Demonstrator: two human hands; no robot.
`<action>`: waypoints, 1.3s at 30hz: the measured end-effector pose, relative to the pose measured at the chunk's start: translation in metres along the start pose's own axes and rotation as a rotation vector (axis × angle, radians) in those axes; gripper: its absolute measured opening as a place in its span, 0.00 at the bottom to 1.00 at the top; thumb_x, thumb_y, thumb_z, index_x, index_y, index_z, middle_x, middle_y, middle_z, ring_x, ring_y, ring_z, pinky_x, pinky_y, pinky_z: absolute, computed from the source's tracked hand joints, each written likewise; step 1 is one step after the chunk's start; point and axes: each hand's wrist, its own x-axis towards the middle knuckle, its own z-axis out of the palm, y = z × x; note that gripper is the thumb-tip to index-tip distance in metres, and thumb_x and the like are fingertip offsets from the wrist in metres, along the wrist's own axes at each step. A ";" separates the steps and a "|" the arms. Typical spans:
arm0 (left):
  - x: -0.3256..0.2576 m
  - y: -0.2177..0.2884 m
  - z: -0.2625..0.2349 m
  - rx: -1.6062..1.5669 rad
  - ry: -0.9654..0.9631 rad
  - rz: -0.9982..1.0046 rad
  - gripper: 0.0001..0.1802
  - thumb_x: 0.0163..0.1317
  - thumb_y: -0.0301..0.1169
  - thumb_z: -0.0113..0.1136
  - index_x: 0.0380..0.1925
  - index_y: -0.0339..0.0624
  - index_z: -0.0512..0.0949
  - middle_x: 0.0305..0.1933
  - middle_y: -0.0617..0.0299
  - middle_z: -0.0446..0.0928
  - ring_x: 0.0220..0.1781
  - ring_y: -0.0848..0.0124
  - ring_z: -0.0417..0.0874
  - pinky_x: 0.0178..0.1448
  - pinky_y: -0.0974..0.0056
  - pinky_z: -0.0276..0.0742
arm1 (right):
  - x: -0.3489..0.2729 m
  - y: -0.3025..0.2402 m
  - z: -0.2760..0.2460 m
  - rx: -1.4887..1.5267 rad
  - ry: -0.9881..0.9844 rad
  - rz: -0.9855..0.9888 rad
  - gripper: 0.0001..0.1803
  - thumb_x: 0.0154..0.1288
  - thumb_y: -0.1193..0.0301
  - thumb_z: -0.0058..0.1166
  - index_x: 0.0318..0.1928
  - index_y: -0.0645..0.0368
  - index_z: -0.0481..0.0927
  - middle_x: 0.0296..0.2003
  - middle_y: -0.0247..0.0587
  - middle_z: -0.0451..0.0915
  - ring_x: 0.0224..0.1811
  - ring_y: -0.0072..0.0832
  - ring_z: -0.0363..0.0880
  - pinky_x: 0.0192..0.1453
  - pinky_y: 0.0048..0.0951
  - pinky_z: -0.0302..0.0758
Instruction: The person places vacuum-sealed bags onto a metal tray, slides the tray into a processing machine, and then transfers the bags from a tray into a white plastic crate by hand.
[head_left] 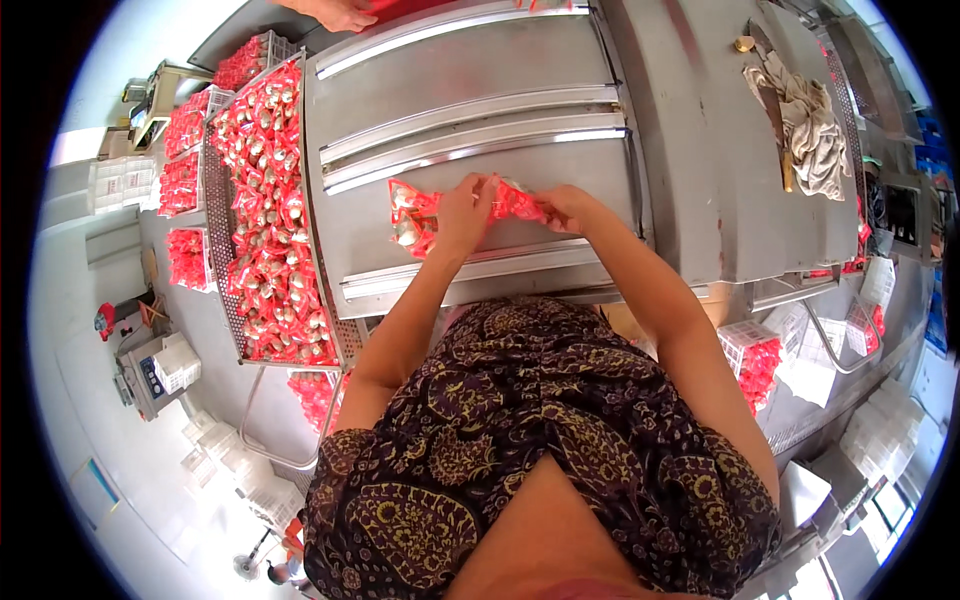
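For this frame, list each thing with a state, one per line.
left hand: gripping a red packet on the grey machine top
right hand: gripping another red packet
tray: heaped with red packets
cloth: crumpled on the machine

A grey steel machine [480, 130] stands on pale floor [90, 330], beside a mesh tray [222, 250], brightly lit.

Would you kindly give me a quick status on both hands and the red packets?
Left hand and right hand both gripping red packets on the grey machine bed. Tray of packets at left. Nothing in the way.
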 end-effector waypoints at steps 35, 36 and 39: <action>-0.006 -0.045 0.079 -0.436 -0.557 -0.460 0.06 0.57 0.28 0.61 0.35 0.42 0.80 0.28 0.68 0.78 0.25 0.79 0.74 0.24 0.73 0.61 | -0.033 0.007 -0.059 0.017 0.139 -0.057 0.12 0.59 0.80 0.59 0.45 0.64 0.80 0.28 0.39 0.82 0.18 0.17 0.72 0.16 0.15 0.61; -0.006 -0.045 0.079 -0.436 -0.589 -0.472 0.06 0.57 0.28 0.61 0.35 0.42 0.80 0.28 0.68 0.78 0.25 0.79 0.74 0.24 0.73 0.61 | -0.032 0.008 -0.060 0.006 0.144 -0.044 0.12 0.59 0.80 0.59 0.45 0.64 0.80 0.28 0.39 0.82 0.18 0.17 0.72 0.16 0.15 0.61; -0.005 -0.047 0.079 -0.459 -0.596 -0.445 0.06 0.58 0.29 0.60 0.36 0.43 0.80 0.28 0.68 0.77 0.26 0.80 0.75 0.25 0.74 0.61 | -0.029 0.008 -0.061 -0.093 0.110 -0.055 0.11 0.60 0.79 0.59 0.44 0.64 0.80 0.28 0.39 0.82 0.18 0.17 0.72 0.16 0.16 0.62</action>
